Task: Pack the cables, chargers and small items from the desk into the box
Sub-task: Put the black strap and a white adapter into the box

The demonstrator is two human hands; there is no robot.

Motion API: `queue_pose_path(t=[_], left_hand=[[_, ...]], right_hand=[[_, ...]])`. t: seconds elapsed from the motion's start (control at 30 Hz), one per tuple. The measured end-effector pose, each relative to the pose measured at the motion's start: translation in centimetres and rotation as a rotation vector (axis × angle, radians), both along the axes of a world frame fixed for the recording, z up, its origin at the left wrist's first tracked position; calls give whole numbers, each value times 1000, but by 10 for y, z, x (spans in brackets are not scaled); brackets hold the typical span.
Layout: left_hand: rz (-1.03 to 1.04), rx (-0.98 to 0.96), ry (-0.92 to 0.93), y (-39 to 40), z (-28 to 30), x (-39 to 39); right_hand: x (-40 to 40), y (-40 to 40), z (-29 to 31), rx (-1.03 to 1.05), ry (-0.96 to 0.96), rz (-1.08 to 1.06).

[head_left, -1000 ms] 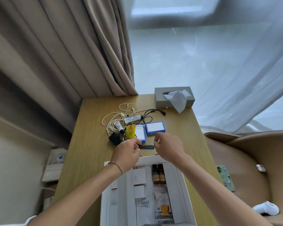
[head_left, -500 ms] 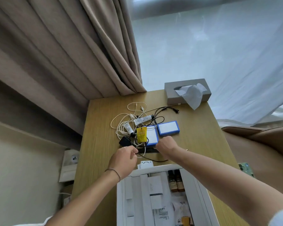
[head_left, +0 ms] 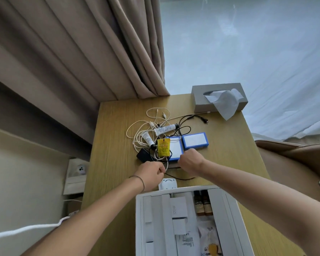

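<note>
Cables: a tangle of white cable (head_left: 137,137) and black cable (head_left: 183,124) in the middle of the wooden desk (head_left: 115,145), with two small tubes, a yellow packet (head_left: 163,149) and a black charger (head_left: 144,155) among them.
Blue boxes: two flat blue-edged boxes (head_left: 195,140) just right of the tangle.
Left hand (head_left: 151,175): fingers curled, pinching a white cable.
Right hand (head_left: 189,161): closed in a fist at the near blue box; what it grips cannot be seen.
Box (head_left: 139,218): white, open, at the near desk edge, holding white packets and two brown bottles (head_left: 201,202).
Beyond: grey tissue box (head_left: 198,100), beige curtain (head_left: 81,52).

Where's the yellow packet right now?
In the head view the yellow packet lies mid-desk in the cable tangle, against the left edge of the nearer blue-rimmed box, just beyond the left hand.
</note>
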State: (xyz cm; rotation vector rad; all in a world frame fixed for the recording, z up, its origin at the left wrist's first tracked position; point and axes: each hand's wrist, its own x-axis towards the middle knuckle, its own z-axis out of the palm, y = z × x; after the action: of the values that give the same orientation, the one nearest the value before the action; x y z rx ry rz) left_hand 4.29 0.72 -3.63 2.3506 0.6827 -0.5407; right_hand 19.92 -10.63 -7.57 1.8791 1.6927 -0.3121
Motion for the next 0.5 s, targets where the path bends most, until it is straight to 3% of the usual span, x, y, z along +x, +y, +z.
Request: queue_pose_path(t=[0.2, 0.37, 0.5], left_hand=[[-62, -134, 73, 4, -20, 5], [-175, -146, 108, 3, -36, 14], [-337, -56, 144, 0, -43, 22]], right_hand=[[10, -31, 28, 188, 282, -234], [20, -66, 53, 463, 360, -618], [17, -96, 73, 708, 531, -946]])
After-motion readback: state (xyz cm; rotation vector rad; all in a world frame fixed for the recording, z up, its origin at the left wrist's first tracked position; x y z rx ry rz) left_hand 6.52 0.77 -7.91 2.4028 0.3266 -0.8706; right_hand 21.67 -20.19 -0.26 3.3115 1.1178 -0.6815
